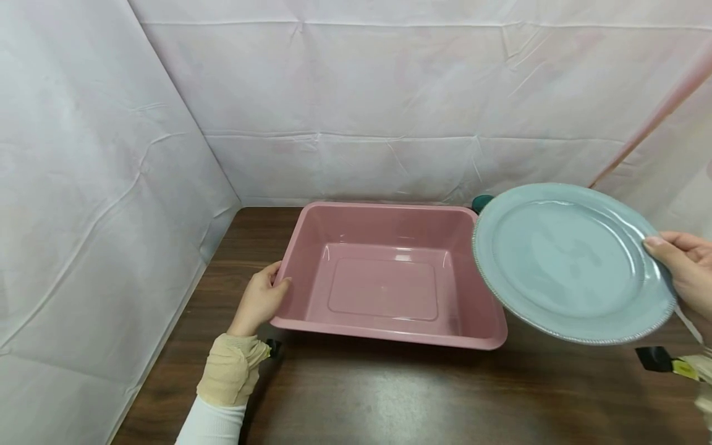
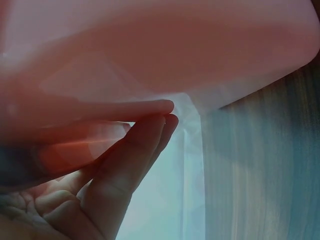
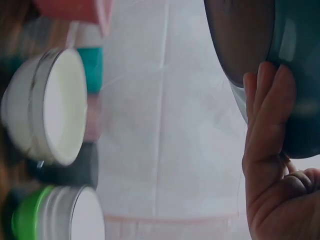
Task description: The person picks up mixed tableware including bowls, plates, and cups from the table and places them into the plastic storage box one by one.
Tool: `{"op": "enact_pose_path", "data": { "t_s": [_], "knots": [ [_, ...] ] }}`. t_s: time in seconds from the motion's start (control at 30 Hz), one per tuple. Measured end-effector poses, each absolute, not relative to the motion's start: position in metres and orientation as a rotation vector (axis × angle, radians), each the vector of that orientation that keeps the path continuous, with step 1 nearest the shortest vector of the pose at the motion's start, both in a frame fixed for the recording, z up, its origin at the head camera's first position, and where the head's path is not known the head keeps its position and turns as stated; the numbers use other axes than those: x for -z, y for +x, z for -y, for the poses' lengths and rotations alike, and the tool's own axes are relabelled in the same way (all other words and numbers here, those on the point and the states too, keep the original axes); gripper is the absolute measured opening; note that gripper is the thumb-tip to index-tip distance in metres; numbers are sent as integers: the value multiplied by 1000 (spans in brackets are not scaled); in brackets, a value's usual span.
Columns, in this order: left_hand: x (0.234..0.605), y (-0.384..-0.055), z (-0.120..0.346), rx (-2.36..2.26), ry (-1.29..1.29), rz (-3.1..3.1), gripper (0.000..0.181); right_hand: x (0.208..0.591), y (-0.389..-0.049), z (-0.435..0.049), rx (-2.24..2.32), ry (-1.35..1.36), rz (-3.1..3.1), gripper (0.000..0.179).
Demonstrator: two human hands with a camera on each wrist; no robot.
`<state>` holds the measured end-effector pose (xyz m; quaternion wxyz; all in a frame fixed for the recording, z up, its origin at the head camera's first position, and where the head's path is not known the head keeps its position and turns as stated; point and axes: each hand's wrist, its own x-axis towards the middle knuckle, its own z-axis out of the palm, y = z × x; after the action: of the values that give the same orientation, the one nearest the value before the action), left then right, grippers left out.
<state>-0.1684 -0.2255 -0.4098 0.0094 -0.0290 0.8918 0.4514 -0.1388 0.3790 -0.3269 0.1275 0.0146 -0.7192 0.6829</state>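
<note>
1. White ribbed cloth makes the sleeve (image 1: 214, 423) nearest the camera, with a beige wrap (image 1: 229, 371) round the wrist above it
2. Dark brown wood grain runs across the table (image 1: 378, 395), shiny at the front
3. The left hand (image 1: 258, 303) grips the left side of the pink basin (image 1: 389, 224), thumb over the rim and fingers outside, with just the thin wall between them
4. The basin sits over the middle of the table, hollow side up (whether its base is touching the wood, I cannot tell)
5. The right hand (image 1: 686, 266), partly cut off by the frame edge, pinches the pale blue plate (image 1: 562, 259) by its right edge, thumb on the upper face and fingers stretched along the underside
6. The plate is held up in the air, tilted, to the right of the basin; in the head view it covers part of the basin's right rim
7. Beyond, the right wrist view shows a white bowl (image 3: 65, 107) near a green-and-white vessel (image 3: 32, 215), with a teal cup (image 3: 92, 69) behind the bowl
8. Farthest off hangs creased whitish sheeting (image 1: 389, 80), faintly tinged with pink
</note>
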Motion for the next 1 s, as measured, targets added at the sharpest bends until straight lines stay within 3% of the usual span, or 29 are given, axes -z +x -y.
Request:
{"op": "enact_pose_path", "data": {
  "t_s": [0.23,1.0],
  "knots": [
    [411,-169,226,-1418,-87,-2784,47,302,-148,-342,-2145,-103,2151,8],
    [410,-172,229,-1425,-58,-2765,58,306,-208,-219,-2340,86,2038,9]
  ]
}}
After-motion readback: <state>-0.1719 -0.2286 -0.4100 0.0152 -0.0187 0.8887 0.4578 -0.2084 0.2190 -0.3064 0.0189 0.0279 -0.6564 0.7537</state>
